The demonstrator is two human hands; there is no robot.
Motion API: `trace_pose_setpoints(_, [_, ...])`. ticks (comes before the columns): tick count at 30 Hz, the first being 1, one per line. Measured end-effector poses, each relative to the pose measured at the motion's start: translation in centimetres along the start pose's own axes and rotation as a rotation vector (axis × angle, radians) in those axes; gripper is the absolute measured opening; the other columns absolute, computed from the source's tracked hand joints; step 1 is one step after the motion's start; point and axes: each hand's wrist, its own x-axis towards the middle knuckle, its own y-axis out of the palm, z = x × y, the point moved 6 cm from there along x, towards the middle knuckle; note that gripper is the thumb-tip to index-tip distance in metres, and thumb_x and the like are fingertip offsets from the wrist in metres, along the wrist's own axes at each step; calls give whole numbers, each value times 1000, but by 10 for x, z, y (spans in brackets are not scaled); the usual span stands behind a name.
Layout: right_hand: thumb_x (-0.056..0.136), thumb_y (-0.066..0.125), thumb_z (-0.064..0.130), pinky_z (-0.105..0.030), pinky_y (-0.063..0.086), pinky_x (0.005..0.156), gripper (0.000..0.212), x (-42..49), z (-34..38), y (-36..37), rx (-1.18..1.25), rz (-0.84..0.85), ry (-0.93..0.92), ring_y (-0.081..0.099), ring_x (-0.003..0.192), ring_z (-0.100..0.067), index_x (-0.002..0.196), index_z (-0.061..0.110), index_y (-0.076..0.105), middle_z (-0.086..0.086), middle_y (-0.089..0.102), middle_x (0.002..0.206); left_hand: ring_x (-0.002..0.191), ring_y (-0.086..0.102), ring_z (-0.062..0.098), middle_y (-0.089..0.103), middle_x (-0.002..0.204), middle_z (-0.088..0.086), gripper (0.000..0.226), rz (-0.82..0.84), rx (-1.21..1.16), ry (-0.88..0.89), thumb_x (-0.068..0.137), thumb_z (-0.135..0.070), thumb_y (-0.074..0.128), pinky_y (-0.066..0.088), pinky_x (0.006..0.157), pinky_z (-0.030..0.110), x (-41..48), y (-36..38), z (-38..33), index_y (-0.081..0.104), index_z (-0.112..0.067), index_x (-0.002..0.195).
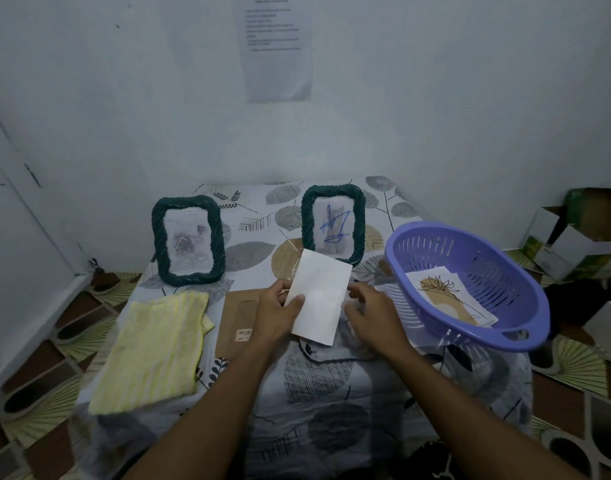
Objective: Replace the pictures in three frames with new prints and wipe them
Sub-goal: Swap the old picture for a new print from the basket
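Observation:
My left hand (278,315) grips a white print (319,297) by its left edge, blank side up, above the table's middle. My right hand (371,315) hovers just right of the print with fingers spread, over a blurred, seemingly clear sheet that I cannot make out. A brown frame backing board (236,317) with a barcode label lies flat under my left hand. Two green rope-edged frames stand upright at the back: the left frame (188,240) shows a rose picture, the right frame (333,223) a cat picture with blue scribble. A yellow cloth (155,351) lies at the left.
A purple plastic basket (470,271) at the right holds prints with a plant drawing (449,299). The table wears a leaf-patterned cover (317,375). Open cardboard boxes (574,237) sit on the floor at the far right. The wall stands close behind the table.

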Motion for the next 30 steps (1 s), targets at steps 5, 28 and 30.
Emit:
trace_pose_setpoints(5, [88, 61, 12, -25, 45, 72, 32, 4, 10, -3, 159, -40, 73, 63, 83, -13, 119, 21, 60, 3, 67, 86, 70, 70, 13, 72, 89, 2, 14, 24, 9, -7, 90, -3, 60, 58, 57, 33, -4, 1, -4, 57, -10, 102])
trace_pose_setpoints(28, [87, 67, 26, -36, 55, 78, 20, 13, -24, -145, 41, -122, 150, 65, 78, -17, 106, 18, 68, -2, 72, 89, 79, 66, 17, 69, 94, 5, 6, 54, 55, 53, 90, -6, 59, 54, 69, 33, 15, 104, -60, 61, -7, 96])
trace_pose_setpoints(30, [84, 71, 35, -31, 52, 81, 33, 6, -28, -135, -110, 47, 115, 65, 84, -15, 113, 20, 66, -1, 71, 94, 79, 64, 18, 68, 95, 7, 7, -15, 95, 43, 90, -5, 58, 52, 67, 31, 15, 97, -49, 61, -6, 97])
